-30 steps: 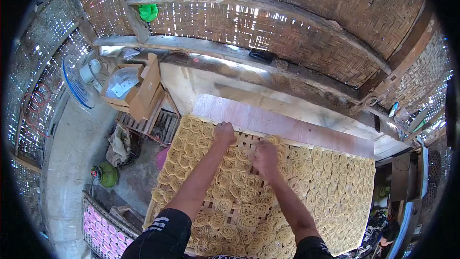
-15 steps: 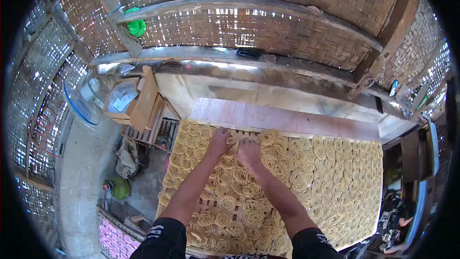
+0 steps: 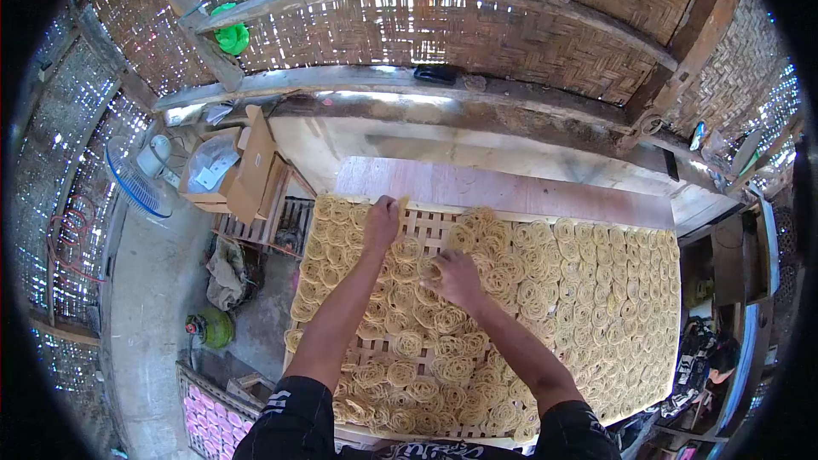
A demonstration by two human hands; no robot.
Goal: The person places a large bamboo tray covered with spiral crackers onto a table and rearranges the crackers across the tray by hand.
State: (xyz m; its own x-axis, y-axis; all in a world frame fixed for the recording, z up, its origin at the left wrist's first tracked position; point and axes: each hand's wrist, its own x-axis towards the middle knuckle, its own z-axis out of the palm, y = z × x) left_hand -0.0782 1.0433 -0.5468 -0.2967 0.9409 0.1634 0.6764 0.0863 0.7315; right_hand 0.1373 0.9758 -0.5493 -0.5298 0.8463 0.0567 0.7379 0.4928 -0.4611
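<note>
Pinching a pale yellow coil of thin strands (image 3: 403,203) in the left grip (image 3: 383,220); bending the right grip (image 3: 457,278) over similar coils (image 3: 449,319), cannot tell whether clasping one.

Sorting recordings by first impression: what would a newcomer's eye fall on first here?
Probably the slatted rack crowded with pale yellow coils at lower centre, the person's left hand and right hand both over its far half. After that, the bright green bundle high on the woven wall at upper left, and the pink rounds at lower left.
</note>
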